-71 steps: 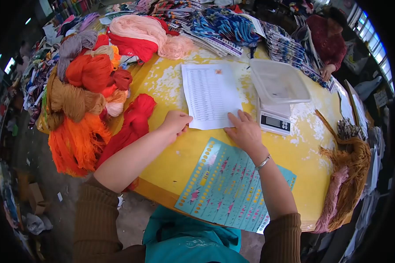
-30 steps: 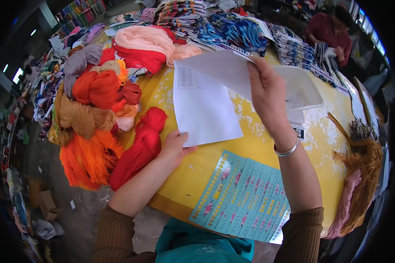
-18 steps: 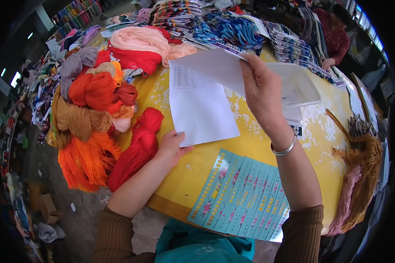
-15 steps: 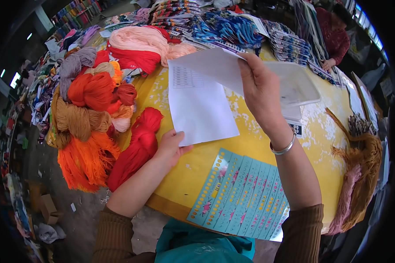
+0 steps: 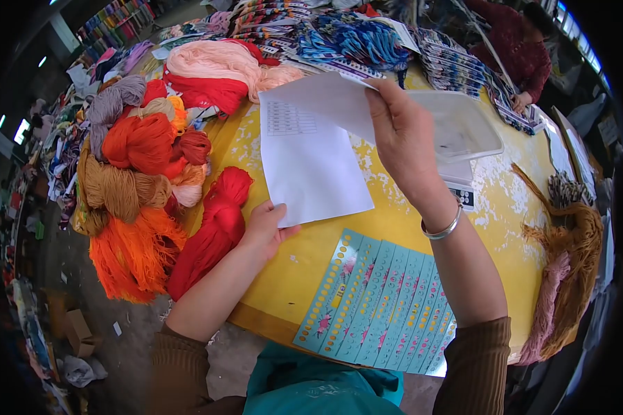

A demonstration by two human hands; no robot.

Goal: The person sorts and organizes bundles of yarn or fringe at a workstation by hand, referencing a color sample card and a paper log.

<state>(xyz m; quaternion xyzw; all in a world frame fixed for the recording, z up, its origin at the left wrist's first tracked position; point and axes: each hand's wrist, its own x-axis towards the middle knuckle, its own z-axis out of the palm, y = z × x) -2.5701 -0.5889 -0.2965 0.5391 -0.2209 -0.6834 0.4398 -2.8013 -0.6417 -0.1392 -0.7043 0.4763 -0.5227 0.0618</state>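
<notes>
Both my hands hold white paper over the yellow table. My left hand (image 5: 266,228) pinches the lower left corner of the printed sheet (image 5: 315,169), which has a small table of text near its top. With fingers closed, my right hand (image 5: 405,135) grips the top edge of a raised, folded-over part of the paper (image 5: 325,100). Whether this is one sheet or two I cannot tell. Below the hands, overlapping teal cards with punched holes (image 5: 377,304) lie at the near table edge. A red yarn skein (image 5: 221,214) is beside my left hand.
Yarn bundles in orange (image 5: 135,252), brown (image 5: 121,190) and pink (image 5: 214,62) pile up at left. Behind my right hand sits a clear plastic tray (image 5: 464,124). Brown yarn (image 5: 567,277) hangs over the right edge. A co-worker (image 5: 516,48) stands at the far right.
The view has shifted slightly, and the paper appears a little higher and further left. Both hands keep their hold on it. The co-worker's body and the strands beside it have moved.
</notes>
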